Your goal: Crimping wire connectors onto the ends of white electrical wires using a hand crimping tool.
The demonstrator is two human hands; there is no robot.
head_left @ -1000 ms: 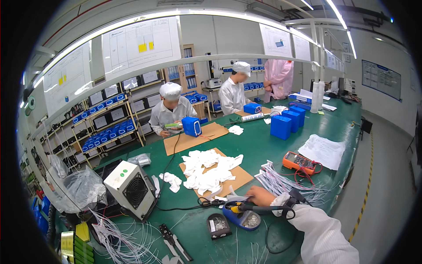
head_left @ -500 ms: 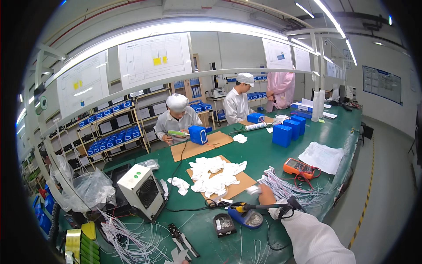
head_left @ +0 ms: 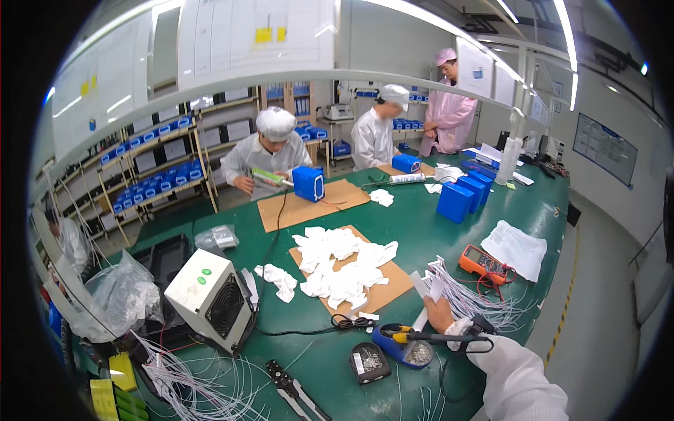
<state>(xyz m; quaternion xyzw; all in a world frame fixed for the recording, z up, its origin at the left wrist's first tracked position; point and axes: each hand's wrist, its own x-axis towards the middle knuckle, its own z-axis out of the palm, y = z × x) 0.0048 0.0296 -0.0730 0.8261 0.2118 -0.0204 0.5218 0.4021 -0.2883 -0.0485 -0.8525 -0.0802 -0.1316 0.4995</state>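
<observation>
My right hand (head_left: 440,316) comes in from the lower right in a white sleeve with a dark wrist strap (head_left: 480,325). Its fingers are closed on the ends of a bundle of thin white wires (head_left: 472,300) with small white tags (head_left: 428,283). Just left of the hand sits a blue soldering iron stand (head_left: 403,349) with a yellow-and-black iron (head_left: 421,337) lying across it. A small black square tin (head_left: 368,362) stands beside the stand. My left hand is out of view.
A cardboard sheet (head_left: 390,285) holds a pile of white cloths (head_left: 344,266). A white fan box (head_left: 213,299) stands at left, black pliers (head_left: 295,388) near the front edge, and an orange multimeter (head_left: 484,263) at right. Blue boxes (head_left: 455,202) lie beyond. Three people in white and pink coats work across the green table (head_left: 414,223).
The view has shifted and the bench now looks closer. My right hand stays beside the soldering stand, lifted slightly with the tagged wire ends in it.
</observation>
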